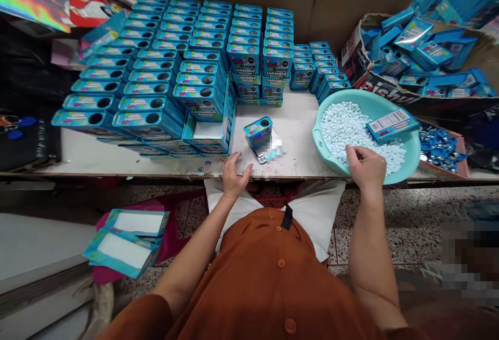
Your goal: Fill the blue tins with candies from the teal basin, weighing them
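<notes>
My left hand [236, 174] rests at the table's front edge, fingers apart and holding nothing. Just beyond it a small blue candy box [258, 128] with a round hole in its top stands against a flat, phone-like object [268, 154], partly blurred out. My right hand [367, 167] is over the near rim of a turquoise basin [325, 145], its fingers curled together; whatever they hold, if anything, is hidden. Small white candies [343, 121] fill the basin's bottom. On top of them lies another blue box [393, 124], tilted against the right rim.
Rows of stacked blue boxes [144, 121] cover the table's left and back. A cardboard carton [356, 51] of blue boxes stands at the back right, near a tray of blue and silver caps [438, 147]. Display cartons [128, 246] lie on a magenta stool [171, 246] at lower left.
</notes>
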`<state>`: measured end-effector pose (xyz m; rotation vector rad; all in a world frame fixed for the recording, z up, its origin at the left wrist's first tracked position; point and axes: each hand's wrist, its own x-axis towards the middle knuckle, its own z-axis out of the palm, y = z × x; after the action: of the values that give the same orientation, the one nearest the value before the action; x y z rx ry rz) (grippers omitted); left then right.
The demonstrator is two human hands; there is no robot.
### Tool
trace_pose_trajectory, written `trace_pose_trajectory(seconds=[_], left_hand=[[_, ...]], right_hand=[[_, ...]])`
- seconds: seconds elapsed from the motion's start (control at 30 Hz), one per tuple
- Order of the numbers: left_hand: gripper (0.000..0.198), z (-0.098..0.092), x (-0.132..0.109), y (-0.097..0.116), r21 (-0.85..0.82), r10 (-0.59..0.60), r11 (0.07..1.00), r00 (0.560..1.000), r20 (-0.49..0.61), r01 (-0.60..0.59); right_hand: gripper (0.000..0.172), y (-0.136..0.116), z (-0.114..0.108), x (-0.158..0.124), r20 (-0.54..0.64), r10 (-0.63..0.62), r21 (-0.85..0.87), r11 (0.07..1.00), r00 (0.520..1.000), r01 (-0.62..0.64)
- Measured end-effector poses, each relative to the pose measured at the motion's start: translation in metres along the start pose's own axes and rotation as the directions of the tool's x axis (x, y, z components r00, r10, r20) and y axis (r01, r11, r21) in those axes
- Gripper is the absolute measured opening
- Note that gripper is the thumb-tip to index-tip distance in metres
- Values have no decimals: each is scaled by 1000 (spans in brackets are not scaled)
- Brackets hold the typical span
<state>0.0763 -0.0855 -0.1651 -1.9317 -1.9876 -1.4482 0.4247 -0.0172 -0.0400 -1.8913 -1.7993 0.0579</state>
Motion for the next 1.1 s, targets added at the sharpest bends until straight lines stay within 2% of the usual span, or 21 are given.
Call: trace_pose_trajectory(seconds=[0.13,0.33,0.43,0.53,0.63,0.73,0.8,0.87,0.93,1.03,1.1], left_hand=[[46,0,0,2,-3,-76,997,997,-5,76],[46,-4,7,7,-41,-144,988,987,68,147],[50,-6,22,16,-80,-113,989,986,126,123],[59,-4,44,29,-134,-72,987,991,109,86],[69,5,65,37,-190,-107,975,992,63,117],[79,16,77,37,-226,-161,958,984,82,176],[73,23,82,36,-243,-212,941,970,122,237],[55,24,91,41,-246,-251,927,956,153,283],[39,21,107,57,-242,-210,941,969,133,237],[35,10,144,102,-269,15,963,999,36,-5],[38,7,171,136,-307,167,939,986,14,-154]], right_hand=[[37,1,1,0,-8,4,-12,1000,1000,-5],[38,1,1,1,-5,-2,-15,1000,1000,2],[38,0,0,2,18,-9,-7,1000,1000,9],[37,-2,-1,2,21,-6,-3,1000,1000,6],[36,-3,-2,1,22,9,-2,1000,1000,-9],[36,-3,-2,0,20,13,0,1000,1000,-13],[36,-3,-2,0,16,6,5,1000,1000,-6],[36,-3,-2,0,17,-7,12,1000,1000,7],[34,-3,-2,-1,21,-23,19,1000,1000,23],[33,-3,-2,-1,36,-40,39,998,999,39],[33,-3,-2,-2,60,-37,64,997,998,33]])
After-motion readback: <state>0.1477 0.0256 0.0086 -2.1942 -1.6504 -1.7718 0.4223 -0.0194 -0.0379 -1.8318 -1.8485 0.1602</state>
